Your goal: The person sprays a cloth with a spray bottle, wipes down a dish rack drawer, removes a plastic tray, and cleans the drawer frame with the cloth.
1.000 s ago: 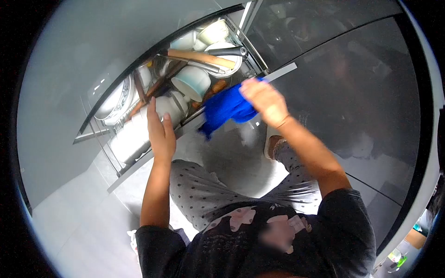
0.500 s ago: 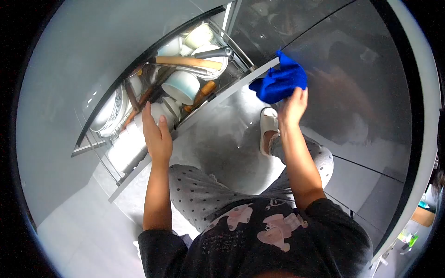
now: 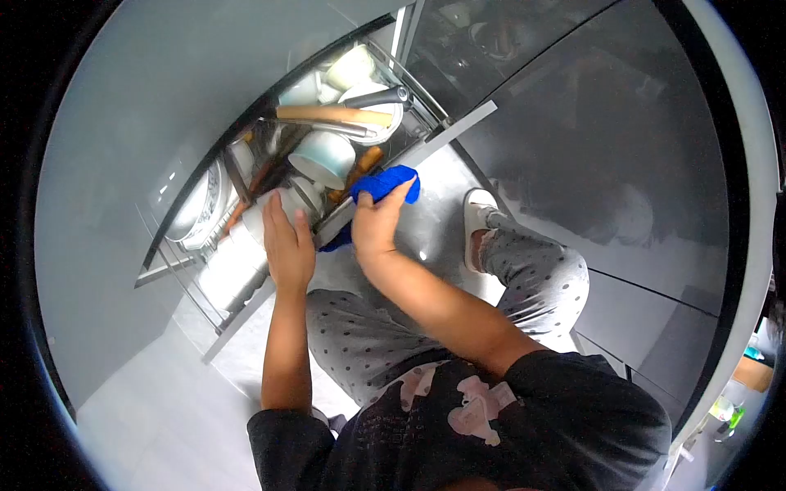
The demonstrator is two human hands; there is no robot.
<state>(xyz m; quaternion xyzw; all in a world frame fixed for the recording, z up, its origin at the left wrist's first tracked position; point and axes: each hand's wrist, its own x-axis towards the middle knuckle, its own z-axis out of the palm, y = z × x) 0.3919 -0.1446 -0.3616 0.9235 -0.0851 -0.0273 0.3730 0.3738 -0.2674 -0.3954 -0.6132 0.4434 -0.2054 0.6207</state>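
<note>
A blue cloth (image 3: 393,182) is bunched in my right hand (image 3: 378,222), pressed to the front edge of the open drawer (image 3: 438,146). Part of the cloth hangs below that edge. My left hand (image 3: 291,252) has its fingers stretched out and lies over the drawer's front edge, beside white stacked dishes (image 3: 233,260). Just behind the cloth, a pale blue bowl (image 3: 321,158) lies tilted among utensils. A wooden-handled tool (image 3: 332,114) and a black handle (image 3: 372,98) rest across the crockery.
White plates (image 3: 196,214) stand at the drawer's left end, and a cream cup (image 3: 350,68) sits at its far end. Dark glossy cabinet fronts (image 3: 589,147) rise on the right. My slippered foot (image 3: 476,217) is on the floor below the drawer.
My right hand has carried the blue cloth left from the cabinet side to the drawer's front edge. My left hand has shifted slightly right and down.
</note>
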